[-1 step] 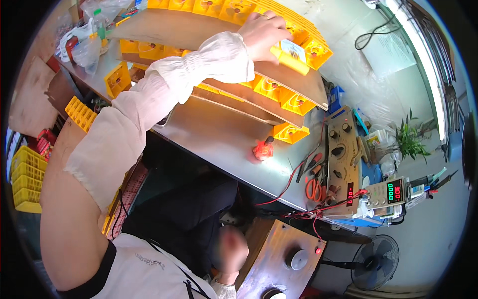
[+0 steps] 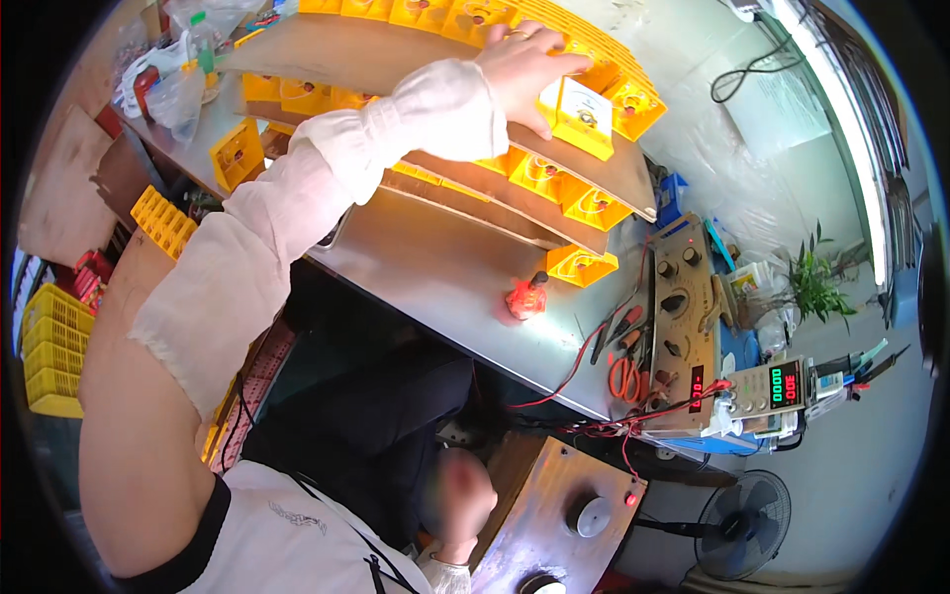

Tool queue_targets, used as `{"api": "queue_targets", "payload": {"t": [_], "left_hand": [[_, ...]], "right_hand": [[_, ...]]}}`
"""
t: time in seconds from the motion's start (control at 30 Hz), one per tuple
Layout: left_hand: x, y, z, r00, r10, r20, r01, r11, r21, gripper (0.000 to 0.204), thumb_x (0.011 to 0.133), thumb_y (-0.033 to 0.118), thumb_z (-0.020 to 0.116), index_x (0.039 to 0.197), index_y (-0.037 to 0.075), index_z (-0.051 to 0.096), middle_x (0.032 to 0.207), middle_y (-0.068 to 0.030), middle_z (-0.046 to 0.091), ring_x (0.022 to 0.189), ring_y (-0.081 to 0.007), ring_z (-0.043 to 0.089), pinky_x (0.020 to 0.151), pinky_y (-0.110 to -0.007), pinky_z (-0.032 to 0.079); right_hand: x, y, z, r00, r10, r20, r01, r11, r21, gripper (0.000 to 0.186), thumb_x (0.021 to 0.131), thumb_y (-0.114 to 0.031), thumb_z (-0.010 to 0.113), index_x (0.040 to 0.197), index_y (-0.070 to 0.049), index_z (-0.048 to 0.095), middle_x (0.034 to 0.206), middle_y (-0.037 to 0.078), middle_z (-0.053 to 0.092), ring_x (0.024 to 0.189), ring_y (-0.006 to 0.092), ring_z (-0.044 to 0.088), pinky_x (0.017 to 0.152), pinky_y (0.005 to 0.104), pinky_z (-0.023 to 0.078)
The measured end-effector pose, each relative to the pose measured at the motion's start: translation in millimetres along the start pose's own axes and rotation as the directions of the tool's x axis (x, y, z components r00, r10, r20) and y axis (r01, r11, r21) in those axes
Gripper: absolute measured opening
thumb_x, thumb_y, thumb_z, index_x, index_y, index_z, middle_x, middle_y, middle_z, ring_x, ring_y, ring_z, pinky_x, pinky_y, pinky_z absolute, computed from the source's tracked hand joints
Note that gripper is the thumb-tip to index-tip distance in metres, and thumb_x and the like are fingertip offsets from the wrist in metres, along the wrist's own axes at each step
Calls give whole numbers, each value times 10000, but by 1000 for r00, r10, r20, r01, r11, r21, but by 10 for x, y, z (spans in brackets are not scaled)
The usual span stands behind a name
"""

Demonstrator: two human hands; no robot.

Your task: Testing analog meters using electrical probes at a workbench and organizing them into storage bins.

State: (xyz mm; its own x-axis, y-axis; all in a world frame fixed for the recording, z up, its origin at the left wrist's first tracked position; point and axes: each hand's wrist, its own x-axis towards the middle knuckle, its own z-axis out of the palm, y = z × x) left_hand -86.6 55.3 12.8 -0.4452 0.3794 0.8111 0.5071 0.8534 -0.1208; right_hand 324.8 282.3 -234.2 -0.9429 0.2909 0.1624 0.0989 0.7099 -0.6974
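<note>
My left hand (image 2: 524, 81) reaches over the top wooden board (image 2: 396, 61), fingers spread apart. It is beside a yellow plastic case (image 2: 582, 117) with a white face, standing at the board's right end. The thumb is close to the case's left side; whether it touches I cannot tell. Further yellow open-fronted cases (image 2: 638, 107) with small red parts and wires inside line the back of this board and the boards below. Down by my lap, my right hand (image 2: 463, 500) rests left of a metal-topped box (image 2: 549, 515). Blur hides its fingers.
On the metal bench (image 2: 435, 282) stands a small red bottle (image 2: 525, 299) with a dark top. Orange-handled scissors (image 2: 623, 376), red leads and an instrument with knobs (image 2: 681, 297) are at the right. Behind are a power supply (image 2: 770, 386) and fan (image 2: 747, 523). Yellow crates (image 2: 51, 351) stand far left.
The yellow case has turned from tilted to standing, its white face now toward me. My left hand's fingers have spread and shifted around it. My right hand has not visibly moved.
</note>
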Motion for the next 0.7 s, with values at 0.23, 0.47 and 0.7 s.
{"api": "queue_targets", "payload": {"t": [0.23,0.47,0.7], "left_hand": [[-705,84,-482,968,-169,183,240,825,-511,979,708,271,844,1492,53,299,1319,-211,462,1209,-370,490,1038,-410,411],[-2150,903,-695,980,-111,168,201,604,-771,1056,529,172,917,1432,73,379,1258,-176,510,1137,-373,531,975,-430,453],[-2657,1063,-495,897,-211,388,421,674,-607,1088,536,238,931,1426,54,331,1322,-183,527,1212,-353,529,1090,-489,343]], "right_hand": [[501,-259,24,992,-106,-62,106,994,-13,184,784,-117,799,939,-44,731,703,107,650,613,190,612,568,320,482],[746,-904,177,996,-40,-80,58,970,235,185,771,-57,797,920,-9,698,676,-42,578,592,25,441,535,177,355],[878,-1211,386,993,-107,-48,117,940,320,185,759,-34,812,803,13,639,672,42,609,556,46,455,490,200,368]]}}
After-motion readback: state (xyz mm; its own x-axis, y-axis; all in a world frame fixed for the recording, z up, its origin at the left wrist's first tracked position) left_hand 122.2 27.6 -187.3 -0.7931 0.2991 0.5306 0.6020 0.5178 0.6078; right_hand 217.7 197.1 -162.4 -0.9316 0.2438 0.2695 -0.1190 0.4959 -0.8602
